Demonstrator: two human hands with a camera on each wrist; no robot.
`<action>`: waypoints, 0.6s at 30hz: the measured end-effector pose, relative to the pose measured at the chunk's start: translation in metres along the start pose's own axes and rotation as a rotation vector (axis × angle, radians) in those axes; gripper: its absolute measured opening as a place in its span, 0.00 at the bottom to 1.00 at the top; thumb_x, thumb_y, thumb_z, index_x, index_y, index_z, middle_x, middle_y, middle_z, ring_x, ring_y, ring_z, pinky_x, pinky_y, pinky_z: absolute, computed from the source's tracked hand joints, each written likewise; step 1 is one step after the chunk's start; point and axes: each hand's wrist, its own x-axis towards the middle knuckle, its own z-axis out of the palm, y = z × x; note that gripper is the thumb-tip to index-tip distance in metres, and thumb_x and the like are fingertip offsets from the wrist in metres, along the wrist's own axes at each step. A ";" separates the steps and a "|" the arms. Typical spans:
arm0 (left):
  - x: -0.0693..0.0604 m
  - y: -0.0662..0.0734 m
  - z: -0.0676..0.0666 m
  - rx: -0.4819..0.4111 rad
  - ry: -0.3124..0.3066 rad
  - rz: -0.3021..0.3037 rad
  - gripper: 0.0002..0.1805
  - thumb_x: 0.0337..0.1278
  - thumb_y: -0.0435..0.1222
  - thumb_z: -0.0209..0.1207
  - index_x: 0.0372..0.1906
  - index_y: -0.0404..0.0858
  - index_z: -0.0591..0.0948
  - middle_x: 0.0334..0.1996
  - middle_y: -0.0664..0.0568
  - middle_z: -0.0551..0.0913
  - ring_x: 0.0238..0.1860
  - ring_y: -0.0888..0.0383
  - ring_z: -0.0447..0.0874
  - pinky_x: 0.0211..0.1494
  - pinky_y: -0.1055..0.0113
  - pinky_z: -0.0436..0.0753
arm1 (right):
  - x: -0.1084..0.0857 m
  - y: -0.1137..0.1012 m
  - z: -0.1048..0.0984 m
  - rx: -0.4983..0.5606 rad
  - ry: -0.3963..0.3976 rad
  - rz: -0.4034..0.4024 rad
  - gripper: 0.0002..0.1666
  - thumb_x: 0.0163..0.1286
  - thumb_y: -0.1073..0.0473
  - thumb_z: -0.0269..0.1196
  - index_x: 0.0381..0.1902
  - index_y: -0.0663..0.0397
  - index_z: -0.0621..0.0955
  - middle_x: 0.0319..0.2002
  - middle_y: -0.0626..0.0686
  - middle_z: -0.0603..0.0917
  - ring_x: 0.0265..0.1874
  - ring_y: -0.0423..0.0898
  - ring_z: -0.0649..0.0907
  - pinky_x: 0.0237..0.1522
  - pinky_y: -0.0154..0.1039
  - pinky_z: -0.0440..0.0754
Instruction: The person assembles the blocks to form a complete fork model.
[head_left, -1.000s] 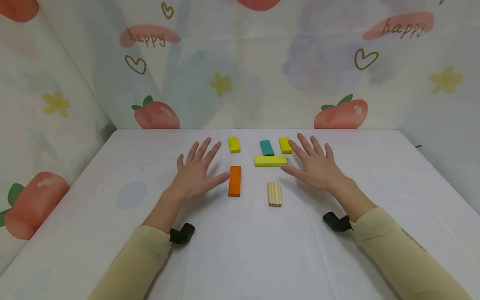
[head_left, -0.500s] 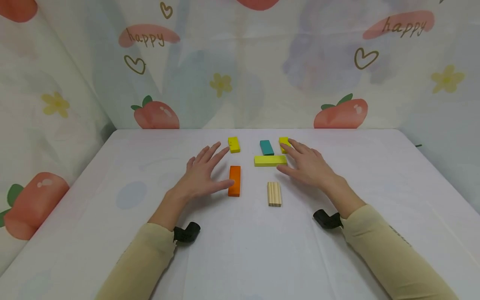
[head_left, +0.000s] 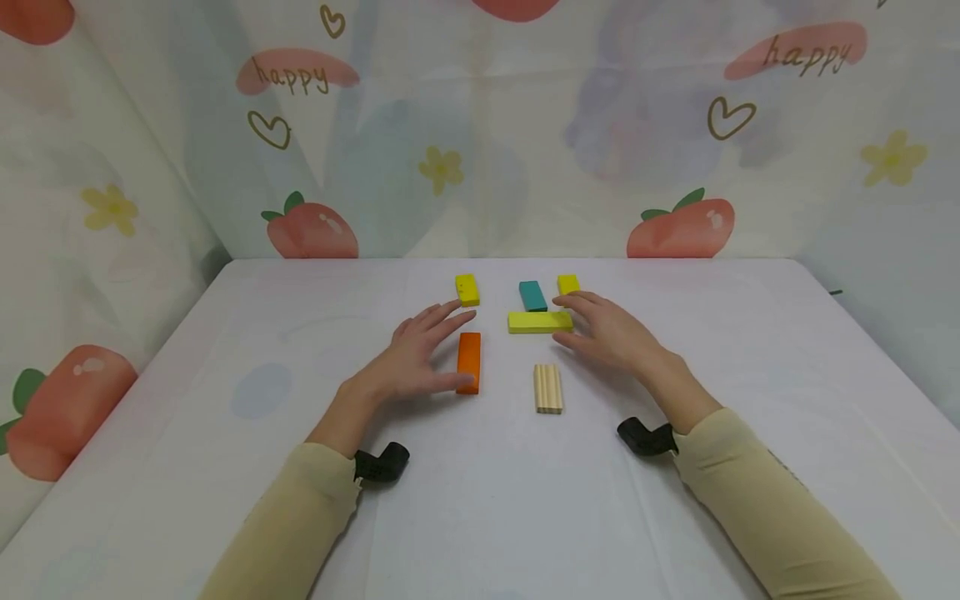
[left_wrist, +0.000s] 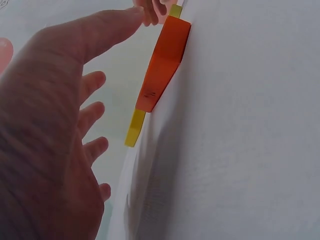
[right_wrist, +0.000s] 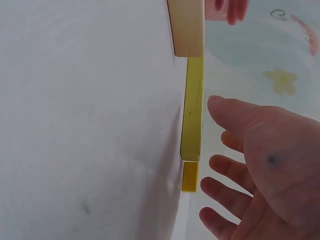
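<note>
Beside the orange block (head_left: 469, 354) my left hand (head_left: 412, 360) hovers, its fingers loosely spread and the thumb over the block's near end. In the left wrist view a gap shows between the thumb and the orange block (left_wrist: 162, 65). My right hand (head_left: 611, 335) hangs at the right end of a long yellow block (head_left: 534, 322), fingers slightly bent and holding nothing. Its fingertips partly cover a small yellow block (head_left: 567, 283) behind. In the right wrist view the thumb stays apart from the long yellow block (right_wrist: 192, 117).
A teal block (head_left: 532, 296) lies behind the long yellow one. Another small yellow block (head_left: 467, 287) sits at the back, beyond the left fingertips. Between the hands, closer to me, lies a ridged bare-wood block (head_left: 548, 390). A patterned curtain (head_left: 480, 167) rises behind the white table (head_left: 510, 500).
Both hands have moved inward and lower over the blocks, and their spread fingers have relaxed. The left thumb has slid across the orange block's near end. The blocks have stayed put.
</note>
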 end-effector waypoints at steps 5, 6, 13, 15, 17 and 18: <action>0.001 0.001 0.002 -0.004 -0.041 0.000 0.46 0.56 0.57 0.67 0.79 0.52 0.65 0.82 0.56 0.55 0.81 0.47 0.49 0.80 0.39 0.46 | 0.002 0.001 0.002 0.025 0.021 -0.014 0.33 0.72 0.54 0.65 0.71 0.58 0.73 0.72 0.65 0.70 0.72 0.63 0.68 0.72 0.62 0.65; 0.001 0.001 0.002 -0.001 -0.046 0.000 0.45 0.56 0.58 0.67 0.78 0.52 0.67 0.81 0.56 0.55 0.81 0.48 0.49 0.80 0.39 0.46 | 0.002 0.002 0.002 0.028 0.024 -0.015 0.32 0.72 0.54 0.66 0.70 0.58 0.73 0.71 0.64 0.70 0.72 0.63 0.69 0.72 0.62 0.65; 0.002 0.002 0.004 0.014 -0.082 -0.020 0.43 0.54 0.58 0.68 0.75 0.52 0.70 0.80 0.56 0.59 0.81 0.49 0.49 0.80 0.39 0.44 | 0.002 0.002 0.004 0.039 0.029 -0.029 0.27 0.73 0.56 0.65 0.66 0.59 0.77 0.68 0.64 0.74 0.70 0.63 0.70 0.72 0.61 0.65; 0.001 0.001 0.004 0.015 -0.087 -0.024 0.43 0.54 0.57 0.68 0.75 0.52 0.71 0.80 0.56 0.60 0.81 0.49 0.49 0.80 0.39 0.44 | 0.002 0.003 0.004 0.047 0.026 -0.031 0.26 0.73 0.57 0.65 0.66 0.59 0.77 0.68 0.64 0.75 0.70 0.63 0.70 0.72 0.62 0.65; 0.001 0.001 0.005 0.014 -0.088 -0.024 0.42 0.54 0.57 0.68 0.75 0.52 0.71 0.79 0.56 0.61 0.81 0.50 0.50 0.80 0.39 0.44 | 0.002 0.003 0.005 0.057 0.020 -0.030 0.25 0.73 0.58 0.64 0.65 0.59 0.78 0.68 0.64 0.75 0.70 0.63 0.70 0.72 0.61 0.65; 0.001 0.000 0.005 0.013 -0.089 -0.024 0.42 0.54 0.57 0.68 0.74 0.52 0.72 0.79 0.56 0.62 0.81 0.50 0.50 0.80 0.39 0.43 | 0.002 0.003 0.005 0.062 0.016 -0.029 0.25 0.73 0.58 0.64 0.65 0.59 0.78 0.68 0.64 0.75 0.70 0.63 0.70 0.72 0.61 0.65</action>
